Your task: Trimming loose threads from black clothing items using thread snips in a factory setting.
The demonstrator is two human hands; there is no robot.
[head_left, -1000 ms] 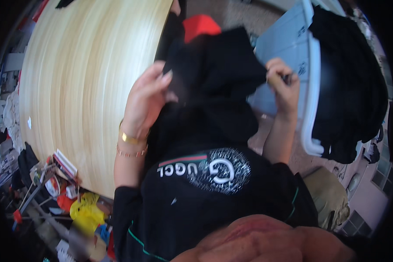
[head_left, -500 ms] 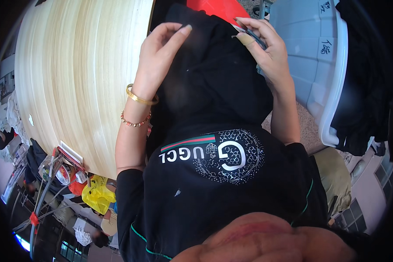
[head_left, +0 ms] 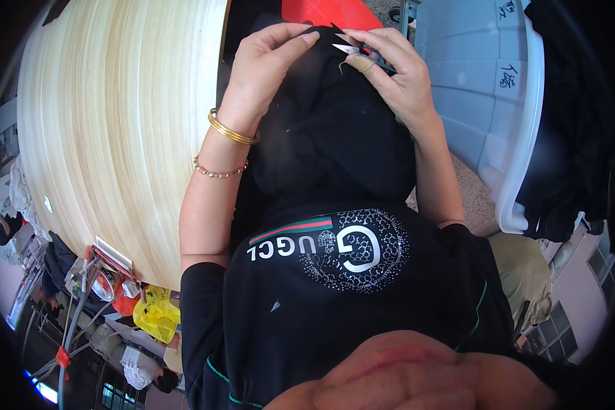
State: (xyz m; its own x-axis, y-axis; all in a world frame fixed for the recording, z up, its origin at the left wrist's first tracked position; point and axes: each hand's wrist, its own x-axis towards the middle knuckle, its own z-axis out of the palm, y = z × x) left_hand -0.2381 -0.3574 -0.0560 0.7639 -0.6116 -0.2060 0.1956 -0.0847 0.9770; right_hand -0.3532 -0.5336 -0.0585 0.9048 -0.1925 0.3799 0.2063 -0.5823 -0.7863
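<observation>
In my right hand (head_left: 396, 72) is a pair of thread snips (head_left: 349, 48), blades apart and pointing left. A tan covering wraps the thumb of that hand. My left hand (head_left: 266, 65) pinches the edge of a black cloth (head_left: 321, 116) between thumb and finger, just left of the blade tips. The cloth lies over my lap, and a dark point of it rises by the blades. Whether a thread lies between the blades is too small to tell.
A pale wooden table (head_left: 116, 137) runs along my left side. To the right stands a large light-blue plastic bin (head_left: 471, 89), with dark cloth (head_left: 574, 137) beyond it. A red flat thing (head_left: 335, 12) lies past my hands. A yellow bag (head_left: 157, 314) hangs by the table's near edge.
My left hand has moved right and a little up, and now grips the cloth edge. My right hand has come left, bringing the snips' blades into sight beside it.
</observation>
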